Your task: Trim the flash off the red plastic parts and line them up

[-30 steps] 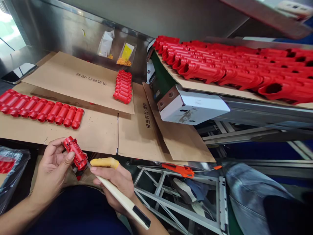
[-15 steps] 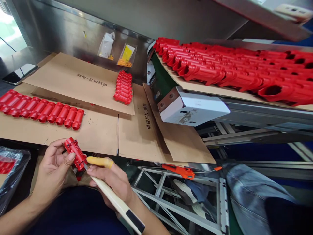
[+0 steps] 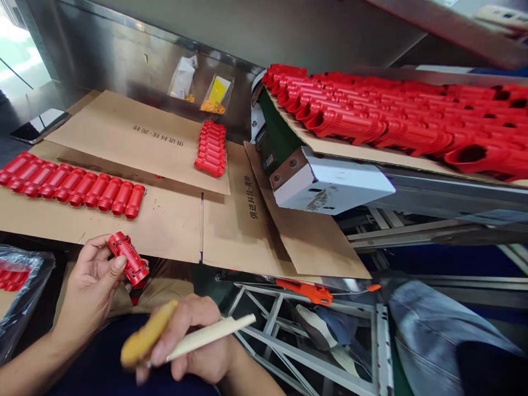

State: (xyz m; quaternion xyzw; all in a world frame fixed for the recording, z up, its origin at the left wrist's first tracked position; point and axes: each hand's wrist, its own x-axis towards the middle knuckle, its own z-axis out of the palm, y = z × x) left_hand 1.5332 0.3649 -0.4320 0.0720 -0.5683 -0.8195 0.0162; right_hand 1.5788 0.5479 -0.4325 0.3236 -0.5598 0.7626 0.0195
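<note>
My left hand (image 3: 93,280) is closed around a red plastic tubular part (image 3: 128,257), held tilted, with cut-outs along its near side. My right hand (image 3: 193,341) is apart from that part, lower and to the right, above my lap. Its fingers grip a cream-handled knife (image 3: 212,334), the handle pointing up to the right. Motion smears the knife's tip and the fingertips. A yellow finger cot (image 3: 148,335) covers one right finger. Beyond the left hand, a row of red tubes (image 3: 99,191) lies on a cardboard sheet (image 3: 165,231).
A smaller stack of red parts (image 3: 211,148) rests on another cardboard sheet (image 3: 115,129). Several rows of red parts (image 3: 371,113) fill a raised conveyor at right. Small bags (image 3: 216,94) lie behind. An orange-handled tool (image 3: 307,290) and another person's leg (image 3: 437,319) are at right.
My right hand has drawn the knife away from the red part, down toward my lap, and turned its handle. The left hand keeps the part almost still.
</note>
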